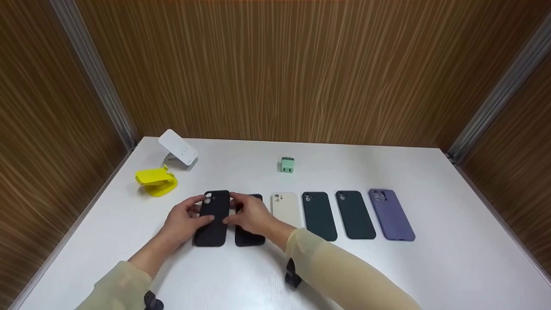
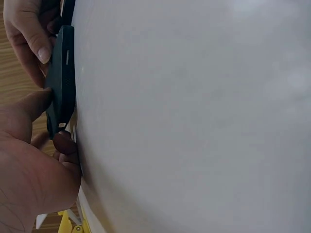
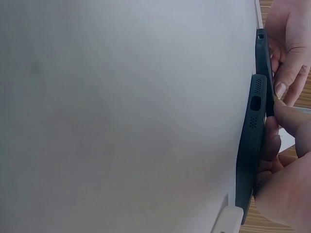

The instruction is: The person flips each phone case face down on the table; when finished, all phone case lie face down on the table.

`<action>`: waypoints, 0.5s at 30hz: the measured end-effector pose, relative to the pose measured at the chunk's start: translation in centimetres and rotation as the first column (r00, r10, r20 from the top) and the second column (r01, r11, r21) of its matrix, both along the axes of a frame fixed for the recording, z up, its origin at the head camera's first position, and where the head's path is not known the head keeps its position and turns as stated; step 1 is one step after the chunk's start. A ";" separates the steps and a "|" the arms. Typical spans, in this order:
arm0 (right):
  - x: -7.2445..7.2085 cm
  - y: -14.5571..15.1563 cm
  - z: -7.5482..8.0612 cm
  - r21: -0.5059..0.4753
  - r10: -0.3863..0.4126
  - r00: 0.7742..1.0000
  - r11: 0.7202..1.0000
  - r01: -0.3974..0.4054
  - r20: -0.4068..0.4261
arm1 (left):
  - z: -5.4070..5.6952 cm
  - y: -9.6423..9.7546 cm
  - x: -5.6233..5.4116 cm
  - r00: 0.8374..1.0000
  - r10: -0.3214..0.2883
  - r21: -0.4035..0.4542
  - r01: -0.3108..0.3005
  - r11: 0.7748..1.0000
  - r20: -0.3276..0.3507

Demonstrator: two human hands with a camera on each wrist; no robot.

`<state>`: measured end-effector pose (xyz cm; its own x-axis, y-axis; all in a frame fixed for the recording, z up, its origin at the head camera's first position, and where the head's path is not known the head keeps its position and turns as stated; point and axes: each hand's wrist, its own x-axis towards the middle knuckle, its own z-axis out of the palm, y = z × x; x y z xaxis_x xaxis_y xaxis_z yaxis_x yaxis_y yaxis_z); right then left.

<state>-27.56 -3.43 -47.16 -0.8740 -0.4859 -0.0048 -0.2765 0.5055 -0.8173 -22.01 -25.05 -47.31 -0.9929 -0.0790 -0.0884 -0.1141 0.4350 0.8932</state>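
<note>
In the head view my left hand and right hand hold a black phone case between them by its long sides. It lies back side up, camera cutouts toward the far end. The left thumb lies over its back; the right thumb is at its right edge. In the left wrist view the case appears dark green and close to the tabletop. A second dark phone case lies just to the right, partly hidden under my right hand; the right wrist view shows its bottom edge with a port cutout.
Rightward in a row lie a cream case, two dark green cases and a purple case. A green charger plug stands behind. At left are a yellow stand and a white stand.
</note>
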 end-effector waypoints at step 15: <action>0.1 0.0 0.2 0.064 0.009 1.000 0.998 -0.008 -0.022 | 0.1 0.0 0.1 1.000 -0.006 0.001 0.006 1.000 0.014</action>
